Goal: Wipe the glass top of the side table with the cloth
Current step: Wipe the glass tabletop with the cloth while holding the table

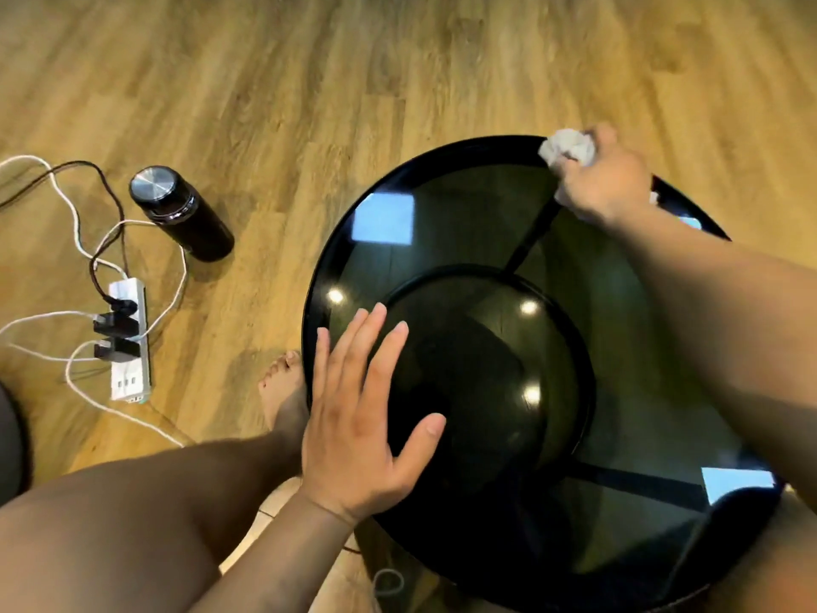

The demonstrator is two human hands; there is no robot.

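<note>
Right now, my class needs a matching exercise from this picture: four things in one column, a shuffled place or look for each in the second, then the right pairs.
Column A
1. cloth
2. bottle
3. power strip
4. left hand

Column B
a. on the floor, with cables plugged into it
b. fingers straight, over the near left of the glass top
c. gripped by the right hand at the far rim of the table
d. on the floor, dark, with a silver cap

Pairs: 1-c, 2-d, 3-a, 4-b
</note>
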